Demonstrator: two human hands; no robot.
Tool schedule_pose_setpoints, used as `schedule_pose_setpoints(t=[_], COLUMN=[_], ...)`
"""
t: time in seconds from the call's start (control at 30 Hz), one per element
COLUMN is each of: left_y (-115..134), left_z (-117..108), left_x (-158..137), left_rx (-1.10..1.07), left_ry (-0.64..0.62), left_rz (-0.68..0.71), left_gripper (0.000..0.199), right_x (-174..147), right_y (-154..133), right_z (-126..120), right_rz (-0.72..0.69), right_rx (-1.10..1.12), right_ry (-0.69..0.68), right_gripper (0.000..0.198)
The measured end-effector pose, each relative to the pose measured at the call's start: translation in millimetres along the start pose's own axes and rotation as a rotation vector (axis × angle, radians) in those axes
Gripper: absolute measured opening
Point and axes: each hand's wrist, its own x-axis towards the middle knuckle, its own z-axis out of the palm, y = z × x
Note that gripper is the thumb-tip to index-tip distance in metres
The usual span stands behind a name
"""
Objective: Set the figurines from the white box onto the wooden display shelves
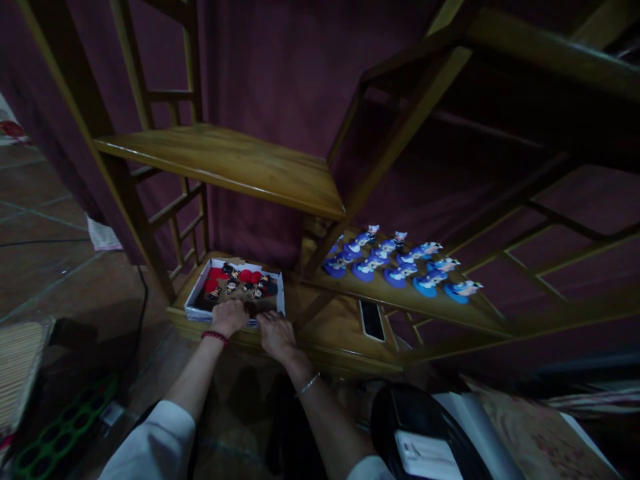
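A shallow white cardboard box [191, 300] sits on the lowest wooden shelf at the left. Inside lie several small figurines [231, 287] in red and black, on a brown bottom. My left hand [230, 317], with a red beaded bracelet at the wrist, is closed over the near wall of the box. Just to its right, my right hand [277, 335] has its fingers bent over the same wall near the corner. The fingertips of both hands are partly hidden, and the dark patch between them is too dim to make out.
Several blue and purple figurines [400, 272] stand in rows on the shelf to the right. Below them lies a phone [372, 320]. An upper wooden shelf [225, 160] overhangs the box. A black stool or bag [420, 427] and a green perforated tray [65, 427] are low down.
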Motion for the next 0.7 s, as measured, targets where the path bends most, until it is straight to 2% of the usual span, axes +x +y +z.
schedule_pose_setpoints(t=[0.2, 0.33, 0.43, 0.5, 0.57, 0.7], left_y=[-14, -36, -51, -57, -58, -56], left_z=[-10, -14, -16, -17, -19, -23], left_x=[18, 31, 36, 37, 36, 36], left_rx=[-0.002, -0.019, -0.05, -0.069, -0.07, -0.047], left_ry=[-0.114, -0.101, -0.082, -0.075, -0.081, -0.125], left_rz=[0.003, -0.046, -0.089, -0.11, -0.102, -0.087], left_gripper=[0.035, 0.037, 0.039, 0.04, 0.04, 0.037], right_x=[5, 23, 44, 57, 67, 75], right_y=[4, 13, 18, 20, 22, 20], right_z=[-1, -4, -3, 0, 3, 5], right_rz=[0.016, -0.033, 0.054, 0.166, 0.243, 0.298], right_rx=[0.092, 0.413, 0.625, 0.603, 0.48, 0.249], right_ry=[-0.05, -0.141, -0.174, -0.146, -0.138, -0.228], right_gripper=[0.029, 0.044, 0.044, 0.041, 0.038, 0.038])
